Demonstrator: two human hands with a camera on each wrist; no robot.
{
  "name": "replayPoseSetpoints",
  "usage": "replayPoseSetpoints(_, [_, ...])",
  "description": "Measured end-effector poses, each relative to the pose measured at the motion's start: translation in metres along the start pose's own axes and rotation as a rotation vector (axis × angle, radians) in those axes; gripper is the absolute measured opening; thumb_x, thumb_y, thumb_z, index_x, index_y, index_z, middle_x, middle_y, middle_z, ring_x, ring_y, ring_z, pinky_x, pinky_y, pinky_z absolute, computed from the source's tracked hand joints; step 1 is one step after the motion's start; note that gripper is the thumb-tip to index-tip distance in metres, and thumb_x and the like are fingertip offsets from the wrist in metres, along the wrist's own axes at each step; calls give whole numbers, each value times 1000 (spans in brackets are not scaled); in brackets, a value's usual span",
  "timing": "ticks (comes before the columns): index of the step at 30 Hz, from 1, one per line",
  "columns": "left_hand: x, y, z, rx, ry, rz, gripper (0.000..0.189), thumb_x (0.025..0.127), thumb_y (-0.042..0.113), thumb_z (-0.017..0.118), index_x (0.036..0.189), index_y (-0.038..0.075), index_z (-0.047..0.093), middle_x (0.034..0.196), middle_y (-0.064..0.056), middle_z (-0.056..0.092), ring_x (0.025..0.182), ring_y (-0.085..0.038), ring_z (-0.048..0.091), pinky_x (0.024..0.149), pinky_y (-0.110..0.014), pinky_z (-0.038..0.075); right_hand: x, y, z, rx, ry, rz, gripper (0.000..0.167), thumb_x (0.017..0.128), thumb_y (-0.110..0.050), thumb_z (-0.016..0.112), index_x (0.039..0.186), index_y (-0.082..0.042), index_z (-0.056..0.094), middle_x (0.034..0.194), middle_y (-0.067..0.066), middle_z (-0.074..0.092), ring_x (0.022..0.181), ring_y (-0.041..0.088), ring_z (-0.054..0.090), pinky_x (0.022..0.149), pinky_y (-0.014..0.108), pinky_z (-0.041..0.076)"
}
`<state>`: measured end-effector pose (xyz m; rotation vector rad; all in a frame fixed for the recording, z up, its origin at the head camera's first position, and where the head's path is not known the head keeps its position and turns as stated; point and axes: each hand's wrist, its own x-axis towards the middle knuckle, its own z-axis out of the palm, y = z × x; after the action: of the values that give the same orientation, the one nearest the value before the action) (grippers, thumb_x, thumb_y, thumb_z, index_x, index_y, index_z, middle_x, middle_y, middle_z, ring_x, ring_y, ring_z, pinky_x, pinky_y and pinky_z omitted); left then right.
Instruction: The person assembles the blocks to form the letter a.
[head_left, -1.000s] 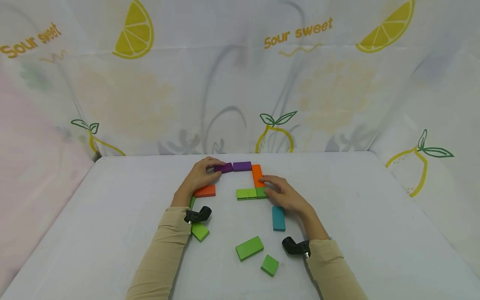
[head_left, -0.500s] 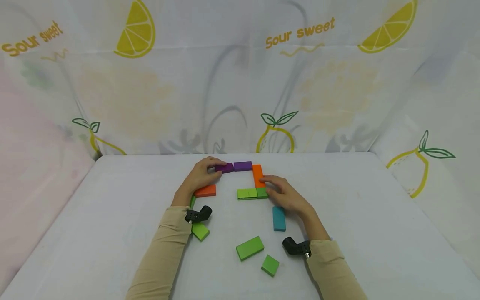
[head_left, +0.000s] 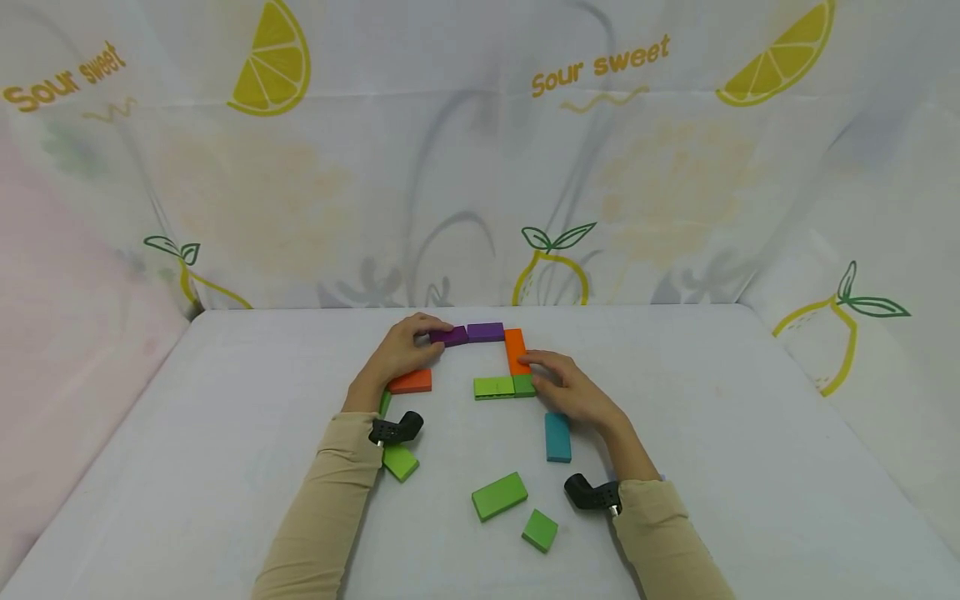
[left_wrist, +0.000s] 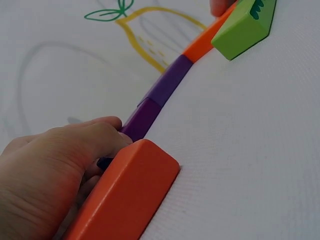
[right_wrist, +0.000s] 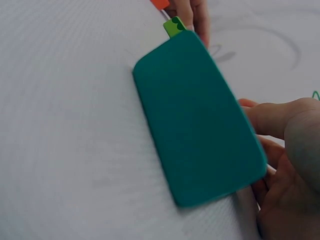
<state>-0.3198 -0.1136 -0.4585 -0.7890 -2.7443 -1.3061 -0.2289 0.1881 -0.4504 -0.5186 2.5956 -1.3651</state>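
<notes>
In the head view, my left hand [head_left: 405, 348] pinches a dark purple block [head_left: 450, 337] between thumb and fingers at the far end of the table. A violet block [head_left: 486, 332] adjoins it on the right, and an orange block [head_left: 516, 352] runs toward me from there. My right hand [head_left: 577, 393] touches the orange block's right side with a fingertip. Its thumb is beside a small green block [head_left: 523, 385], which abuts a yellow-green block [head_left: 492, 387]. In the left wrist view, a red-orange block [left_wrist: 130, 195] partly hides the left fingers.
A teal block [head_left: 557, 437] lies below my right hand. Nearer me are a green block [head_left: 499, 497] and a green cube-like block [head_left: 540, 531]. Another green block [head_left: 401, 462] lies beside my left wrist, and the left forearm partly covers a further green piece [head_left: 386, 404].
</notes>
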Motion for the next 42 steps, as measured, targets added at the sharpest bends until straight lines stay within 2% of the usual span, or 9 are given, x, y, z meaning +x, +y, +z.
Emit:
replayPoseSetpoints(8, [0, -1, 0, -3, -9, -10, 32, 87, 12, 65, 118, 17, 67, 122, -8, 60, 118, -26, 52, 106, -46, 38, 1, 0, 1, 1, 2, -17, 37, 97, -12, 49, 134, -12, 51, 148, 14, 37, 140, 38, 25, 113, 60, 18])
replayPoseSetpoints(11, [0, -2, 0, -2, -7, -11, 32, 87, 13, 65, 118, 18, 67, 122, -7, 60, 119, -26, 52, 106, -46, 38, -5, -15, -1, 10, 2, -13, 38, 97, -8, 47, 134, -6, 50, 148, 19, 36, 139, 41, 24, 112, 62, 18])
replayPoseSetpoints(15, [1, -2, 0, 4, -7, -10, 31, 87, 15, 65, 117, 19, 67, 122, -6, 60, 119, -24, 52, 107, -45, 38, -5, -17, -2, 10, -2, 16, 38, 97, -9, 47, 135, -7, 49, 149, 19, 34, 139, 40, 23, 112, 62, 18])
replayPoseSetpoints(18, [1, -1, 0, 6, -11, -15, 31, 87, 16, 65, 117, 20, 66, 122, -5, 60, 119, -23, 52, 107, -44, 38, -1, -3, 0, 0, -3, 25, 38, 97, -14, 48, 136, -14, 49, 150, 13, 34, 140, 37, 24, 112, 60, 19])
replayPoseSetpoints(21, [0, -1, 0, 7, -16, -17, 31, 87, 16, 65, 118, 20, 66, 122, -5, 60, 118, -24, 52, 106, -45, 38, -1, -2, 0, 7, -4, 31, 38, 97, -15, 48, 135, -16, 50, 150, 12, 35, 141, 36, 23, 113, 60, 18])
replayPoseSetpoints(26, [0, -1, 0, 4, -16, -13, 31, 88, 17, 63, 118, 20, 66, 122, -5, 60, 119, -24, 52, 106, -45, 38, -1, -1, 0, 11, -7, 12, 38, 97, -14, 48, 135, -14, 50, 149, 12, 35, 141, 36, 23, 113, 60, 18])
replayPoseSetpoints(30, [0, 0, 0, 19, -19, 10, 32, 90, 16, 60, 122, 16, 63, 124, -8, 60, 119, -26, 52, 106, -45, 38, -1, 0, -1, 8, -5, -3, 38, 97, -13, 49, 135, -12, 50, 149, 14, 36, 140, 37, 23, 113, 60, 18])
replayPoseSetpoints(38, [0, 12, -7, 78, -51, -8, 34, 95, 15, 54, 128, 8, 57, 124, -13, 57, 115, -30, 52, 102, -48, 40, 1, -2, 1, 26, -6, 22, 39, 97, -7, 46, 136, -3, 46, 149, 20, 33, 140, 42, 21, 113, 62, 15])
replayPoseSetpoints(42, [0, 21, -12, 89, -51, 46, 31, 95, 12, 53, 125, 5, 59, 122, -16, 57, 111, -32, 54, 100, -50, 41, 1, -3, 0, 31, -3, 22, 39, 97, -8, 47, 136, -4, 47, 149, 19, 34, 140, 41, 22, 113, 61, 16])
